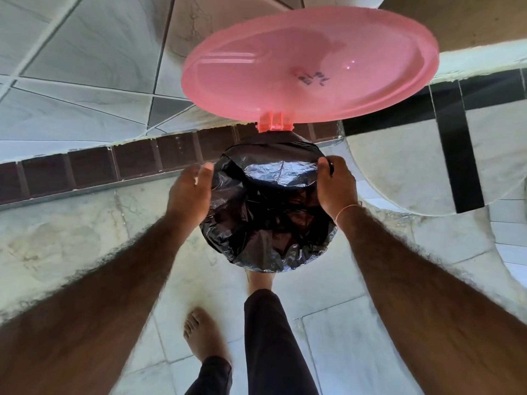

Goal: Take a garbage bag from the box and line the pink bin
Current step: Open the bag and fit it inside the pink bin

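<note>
The pink bin stands on the floor with its round lid [310, 67] raised on the hinge [275, 124] at the back. A black garbage bag [268, 220] lies over the bin's mouth and is folded down around its rim, hiding the bin's body. My left hand [189, 192] lies along the left side of the rim, fingers on the plastic. My right hand [335, 185] grips the bag's edge at the right rim, thumb over the top. The bag's inside is crumpled and sags into the bin.
A tiled wall with a dark brown tile band [94, 169] runs behind the bin. A curved white surface with black stripes [456, 155] stands at the right. My bare left foot [204, 334] and dark trouser leg [271, 337] are on the pale floor tiles in front.
</note>
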Demonstrator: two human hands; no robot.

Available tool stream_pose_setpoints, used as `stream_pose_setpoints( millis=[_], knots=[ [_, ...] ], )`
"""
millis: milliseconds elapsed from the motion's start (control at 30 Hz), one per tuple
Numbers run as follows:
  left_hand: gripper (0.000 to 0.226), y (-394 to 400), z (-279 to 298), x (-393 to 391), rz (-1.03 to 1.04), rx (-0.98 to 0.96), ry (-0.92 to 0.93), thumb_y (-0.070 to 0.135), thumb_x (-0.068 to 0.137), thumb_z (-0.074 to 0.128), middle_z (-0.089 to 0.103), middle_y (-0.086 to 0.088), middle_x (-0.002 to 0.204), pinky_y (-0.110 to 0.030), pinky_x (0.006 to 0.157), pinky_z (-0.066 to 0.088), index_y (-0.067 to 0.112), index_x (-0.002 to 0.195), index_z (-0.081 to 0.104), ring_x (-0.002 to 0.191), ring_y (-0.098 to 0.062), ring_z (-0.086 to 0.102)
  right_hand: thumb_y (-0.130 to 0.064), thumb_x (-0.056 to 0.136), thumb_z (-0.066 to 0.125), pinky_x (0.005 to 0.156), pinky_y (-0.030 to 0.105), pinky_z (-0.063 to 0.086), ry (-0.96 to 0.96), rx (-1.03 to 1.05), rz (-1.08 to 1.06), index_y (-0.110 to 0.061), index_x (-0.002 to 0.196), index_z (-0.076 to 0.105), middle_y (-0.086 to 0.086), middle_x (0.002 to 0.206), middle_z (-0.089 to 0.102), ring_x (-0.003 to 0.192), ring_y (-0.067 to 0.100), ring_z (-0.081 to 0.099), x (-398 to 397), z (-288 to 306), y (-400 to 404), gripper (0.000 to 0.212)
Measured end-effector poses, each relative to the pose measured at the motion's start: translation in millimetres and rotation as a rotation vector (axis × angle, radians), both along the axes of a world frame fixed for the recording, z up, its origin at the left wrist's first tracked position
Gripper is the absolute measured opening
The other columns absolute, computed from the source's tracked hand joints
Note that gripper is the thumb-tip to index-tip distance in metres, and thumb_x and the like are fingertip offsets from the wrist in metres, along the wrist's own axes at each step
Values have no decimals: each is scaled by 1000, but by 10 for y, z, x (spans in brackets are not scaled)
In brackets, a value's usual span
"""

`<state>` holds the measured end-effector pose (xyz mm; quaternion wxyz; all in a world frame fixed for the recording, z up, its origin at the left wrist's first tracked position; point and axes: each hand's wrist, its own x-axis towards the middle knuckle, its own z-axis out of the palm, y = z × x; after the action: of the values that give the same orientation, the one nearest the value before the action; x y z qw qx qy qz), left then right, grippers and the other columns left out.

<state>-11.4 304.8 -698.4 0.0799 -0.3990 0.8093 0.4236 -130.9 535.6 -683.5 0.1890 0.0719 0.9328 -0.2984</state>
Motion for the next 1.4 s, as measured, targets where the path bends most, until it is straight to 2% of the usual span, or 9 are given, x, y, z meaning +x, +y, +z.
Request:
stream_pose_setpoints(
  millis=[167,333,433,533,667,933,1100,1233,1400],
  knots=[
    [35,200,67,26,-301,-360,212,30,91,49,57,-10,123,-43,94,43,14,121,56,114,-31,51,-44,103,28,95,32,41,-215,-60,-70,-7,116,64,18,122,63,114,33,58,-226,-41,74,52],
    [38,239,-80,-165,-397,-189,181,20,93,50,47,-9,139,-47,100,44,14,130,50,124,-30,48,-54,101,21,108,39,39,-373,-108,-110,-8,126,60,16,131,60,120,32,55,-339,-131,77,64],
    [37,196,-41,-147,-398,-376,180,19,90,52,47,-12,140,-48,100,42,17,127,52,126,-31,46,-44,100,37,96,38,41,63,88,-123,-6,121,59,19,122,63,113,37,57,-264,-174,126,48],
    [32,256,166,-94,-485,-615,250,17,82,58,57,-13,122,-42,90,37,14,113,60,111,-34,52,-25,92,49,79,42,43,557,196,300,-6,95,62,17,93,63,88,36,56,44,-138,131,23],
    [26,640,265,166,-1057,-566,258,25,75,63,63,-5,94,-42,79,37,14,98,67,95,-29,56,-20,86,56,73,42,52,211,27,852,-10,103,63,11,93,65,87,32,60,470,-180,17,21],
    [56,860,83,913,-1240,-360,-198,54,90,40,67,-13,110,-50,104,35,8,111,65,112,-34,56,-15,98,51,105,27,38,-449,-182,266,-7,131,58,12,131,62,124,27,55,-379,-119,-544,35],
    [38,869,219,799,-1076,-378,43,40,94,44,67,-8,101,-44,101,39,11,98,68,106,-29,58,-21,98,48,91,38,49,-401,-209,176,-9,114,68,6,98,66,99,26,62,-299,33,-430,28],
    [25,900,261,435,-1016,-504,289,17,87,51,67,-9,104,-44,97,44,9,104,67,106,-30,60,-22,92,48,75,32,49,-39,73,532,-13,101,64,8,94,69,87,24,64,216,115,-119,20],
    [54,692,129,-139,-1186,-718,-268,23,89,47,39,-18,149,-57,116,11,7,141,42,144,-37,19,-35,95,41,118,53,11,15,765,1108,-14,147,32,20,156,29,147,42,16,403,-178,179,57]
  ],
)
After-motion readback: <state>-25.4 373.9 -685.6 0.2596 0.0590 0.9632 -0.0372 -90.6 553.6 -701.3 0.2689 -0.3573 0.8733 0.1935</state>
